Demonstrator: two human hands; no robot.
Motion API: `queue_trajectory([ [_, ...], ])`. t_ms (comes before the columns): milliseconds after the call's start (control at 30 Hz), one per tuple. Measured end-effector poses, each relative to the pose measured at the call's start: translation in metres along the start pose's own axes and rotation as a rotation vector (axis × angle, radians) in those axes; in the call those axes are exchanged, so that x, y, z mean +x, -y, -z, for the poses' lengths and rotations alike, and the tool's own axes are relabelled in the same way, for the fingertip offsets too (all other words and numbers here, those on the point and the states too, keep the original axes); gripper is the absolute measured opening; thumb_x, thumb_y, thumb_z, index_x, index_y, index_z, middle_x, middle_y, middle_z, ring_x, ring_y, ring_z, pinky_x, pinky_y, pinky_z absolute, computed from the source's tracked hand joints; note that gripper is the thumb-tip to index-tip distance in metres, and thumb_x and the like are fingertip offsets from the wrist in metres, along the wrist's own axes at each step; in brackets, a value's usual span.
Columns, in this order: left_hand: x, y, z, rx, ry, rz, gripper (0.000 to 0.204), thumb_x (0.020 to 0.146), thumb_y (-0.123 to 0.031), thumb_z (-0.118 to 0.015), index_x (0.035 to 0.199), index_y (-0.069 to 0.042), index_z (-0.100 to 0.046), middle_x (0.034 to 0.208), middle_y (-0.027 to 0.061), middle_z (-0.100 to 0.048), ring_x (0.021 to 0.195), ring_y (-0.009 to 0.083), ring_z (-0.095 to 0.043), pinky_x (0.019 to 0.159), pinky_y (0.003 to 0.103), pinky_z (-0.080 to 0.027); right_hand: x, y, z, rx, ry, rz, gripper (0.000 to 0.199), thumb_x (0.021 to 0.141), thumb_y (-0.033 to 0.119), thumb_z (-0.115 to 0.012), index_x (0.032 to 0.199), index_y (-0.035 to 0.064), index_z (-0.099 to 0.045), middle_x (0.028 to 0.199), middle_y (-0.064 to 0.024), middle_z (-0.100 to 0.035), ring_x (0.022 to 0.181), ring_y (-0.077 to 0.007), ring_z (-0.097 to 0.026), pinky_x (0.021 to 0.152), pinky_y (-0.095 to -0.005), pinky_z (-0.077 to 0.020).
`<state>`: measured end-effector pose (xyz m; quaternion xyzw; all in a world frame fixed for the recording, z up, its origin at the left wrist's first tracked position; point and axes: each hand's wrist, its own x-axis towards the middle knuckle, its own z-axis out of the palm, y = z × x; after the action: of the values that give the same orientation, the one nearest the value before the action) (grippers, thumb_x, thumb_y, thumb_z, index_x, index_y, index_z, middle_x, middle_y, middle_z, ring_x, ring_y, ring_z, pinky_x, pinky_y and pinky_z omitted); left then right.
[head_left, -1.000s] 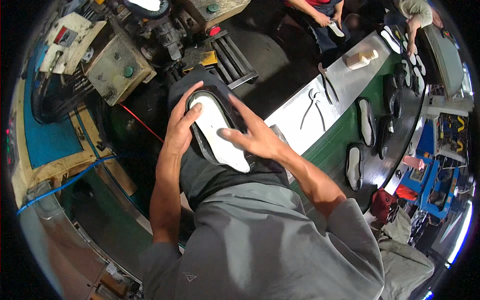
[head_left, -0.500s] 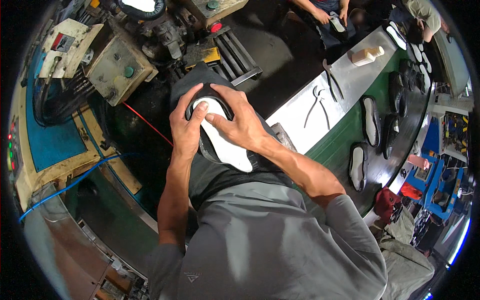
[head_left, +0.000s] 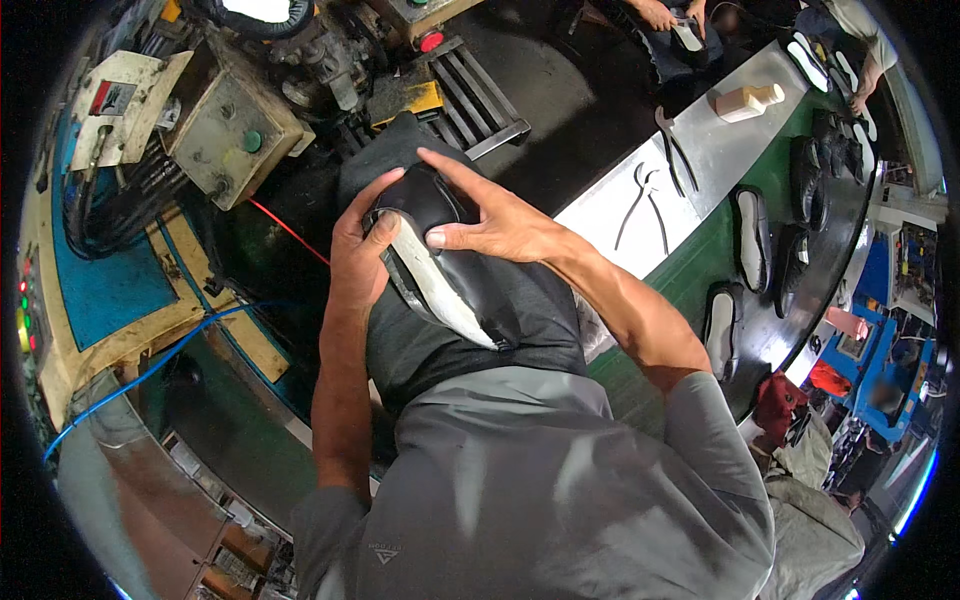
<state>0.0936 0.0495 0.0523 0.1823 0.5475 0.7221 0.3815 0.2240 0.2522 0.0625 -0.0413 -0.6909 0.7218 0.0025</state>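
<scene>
A black shoe upper (head_left: pixel 425 195) with a white sole-side insert (head_left: pixel 430 270) lies across my lap, tilted so its smooth black side shows on the right. My left hand (head_left: pixel 362 240) is closed round the left of its toe end, thumb pressed on the white underside. Across the toe end spans my right hand (head_left: pixel 505 220), its index finger stretched along the far edge and its thumb against the side by the white insert. The undersides of the right fingers are hidden.
To the right, pincers (head_left: pixel 642 205) and a second pair of pliers (head_left: pixel 676 150) lie on a metal plate near a plastic bottle (head_left: pixel 745 103). Several black shoes (head_left: pixel 752 238) stand on the green belt (head_left: pixel 650 330). Machinery (head_left: pixel 235 140) stands at left; another person's hands (head_left: pixel 660 15) work ahead.
The shoe has rolled in my hands, so less white underside and more black side shows. My right thumb has slid off the white underside to the edge, and the right fingers have spread.
</scene>
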Motion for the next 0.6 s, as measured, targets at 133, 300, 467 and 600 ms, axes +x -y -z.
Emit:
queue_trajectory([
  [133, 0.007, 0.005, -0.008, 0.047, -0.045, 0.028, 0.048, 0.101, -0.008, -0.070, 0.149, -0.002, -0.065, 0.140, 0.0106, -0.068, 0.126, 0.0185, -0.063, 0.114, 0.035, -0.046, 0.005, -0.004, -0.006, -0.199, -0.018, -0.089, 0.096, 0.095, 0.041, -0.082, 0.170, 0.0051, -0.033, 0.168, -0.0286, -0.041, 0.156, -0.0364, -0.041, 0.128, -0.0449, -0.0358],
  [300, 0.018, 0.004, -0.032, 0.198, -0.169, 0.228, 0.043, 0.105, -0.007, -0.066, 0.147, 0.002, -0.064, 0.140, 0.0133, -0.068, 0.127, 0.0192, -0.062, 0.114, 0.032, -0.046, 0.004, -0.025, -0.008, -0.100, -0.147, -0.099, 0.082, 0.100, 0.034, -0.076, 0.167, 0.0028, -0.039, 0.159, -0.0266, -0.053, 0.149, -0.0343, -0.050, 0.124, -0.0412, -0.0393],
  [467, 0.006, 0.014, -0.019, -0.441, -0.042, 0.239, 0.052, 0.116, -0.017, -0.051, 0.162, 0.004, -0.043, 0.156, 0.0182, -0.055, 0.143, 0.0254, -0.056, 0.120, 0.037, -0.046, -0.003, -0.027, 0.009, 0.255, -0.136, -0.208, 0.077, 0.102, 0.027, -0.076, 0.168, 0.0071, -0.041, 0.148, -0.0152, -0.060, 0.132, -0.0233, -0.058, 0.114, -0.0355, -0.0471],
  [600, -0.005, 0.036, -0.037, -0.281, -0.182, 0.254, 0.055, 0.114, -0.018, -0.057, 0.165, -0.002, -0.044, 0.160, 0.0135, -0.053, 0.145, 0.0250, -0.054, 0.123, 0.038, -0.044, -0.008, -0.041, 0.012, 0.529, -0.124, -0.249, 0.074, 0.103, 0.020, -0.075, 0.169, 0.0131, -0.041, 0.142, -0.0104, -0.061, 0.127, -0.0189, -0.059, 0.108, -0.0349, -0.0514],
])
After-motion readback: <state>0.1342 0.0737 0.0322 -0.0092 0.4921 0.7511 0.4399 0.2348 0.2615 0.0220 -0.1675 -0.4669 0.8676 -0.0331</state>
